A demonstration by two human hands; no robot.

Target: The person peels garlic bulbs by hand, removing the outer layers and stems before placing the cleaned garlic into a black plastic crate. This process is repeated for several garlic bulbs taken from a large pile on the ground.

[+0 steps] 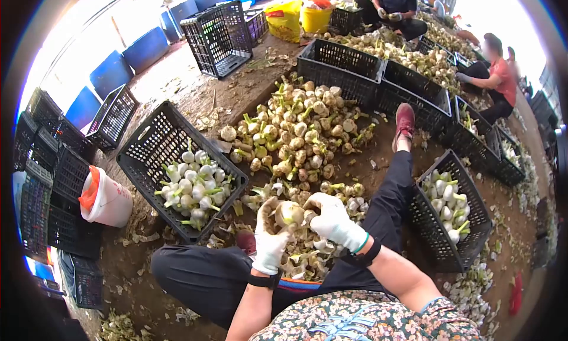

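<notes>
My left hand (271, 237), in a soiled white glove, is closed around a garlic bulb (290, 214) held over my lap. My right hand (335, 222), also gloved, has its fingers curled against the right side of that bulb; what the fingertips pinch there is too small to make out. Beyond my hands lies a heap of unpeeled garlic (296, 128) with short green stems. A black crate (139, 163) of cleaned white garlic bulbs (198, 184) stands to my left. Another black crate (473, 252) at my right also holds white bulbs (445, 202). Loose skins (305, 261) lie beneath my hands.
My outstretched leg (390, 193) runs between the heap and the right crate. Several black crates (346, 66) line the far side. A white bucket (112, 202) stands at the left. Two co-workers, one in dark clothes (396, 0), one in a pink shirt (503, 77), sit beyond.
</notes>
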